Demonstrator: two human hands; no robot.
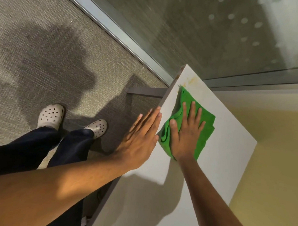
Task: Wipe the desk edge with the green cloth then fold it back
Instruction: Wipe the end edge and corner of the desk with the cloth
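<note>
A green cloth [204,131] lies loosely folded on the white desk top [228,149], close to the desk's left edge [167,95]. My right hand [186,132] presses flat on the cloth with its fingers spread. Beside that edge my left hand [140,139] is held flat, fingers together, thumb touching the rim next to the cloth; it holds nothing. A yellowish stain [190,80] marks the desk top near its far corner, just beyond the cloth's tip.
Grey carpet [45,50] lies to the left, with my feet in pale perforated clogs [51,116]. A glass partition with a metal frame [124,36] runs behind the desk. A yellow wall [270,151] borders the desk's right side. A dark frame bar [145,91] shows under the desk.
</note>
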